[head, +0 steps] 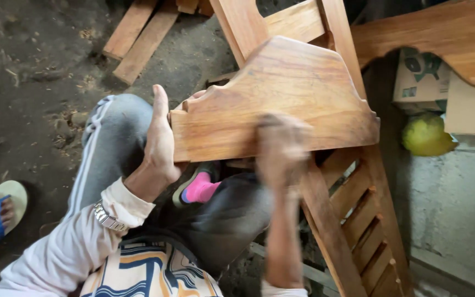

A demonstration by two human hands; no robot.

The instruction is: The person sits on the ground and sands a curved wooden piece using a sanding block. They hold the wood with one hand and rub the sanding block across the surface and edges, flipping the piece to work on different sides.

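A patterned shirt (149, 272) and white sleeve (67, 253) with a wristwatch (108, 218) are showing nearest the camera, above grey trousers (111, 143). The left hand (160, 140) is lying open and flat against the left end of a carved wooden panel (273, 102), bracing it over the lap. The right hand (281, 146) is pressing on the panel's lower edge, blurred, so its grip cannot be told. The panel is resting against a slatted wooden frame (358, 220). A pink object (200, 188) is peeking out beneath. Farther off, planks (141, 36) are lying on the dirt floor (28, 66); a yellow-green ball (425, 135) is sitting beside a cardboard box (421, 74).
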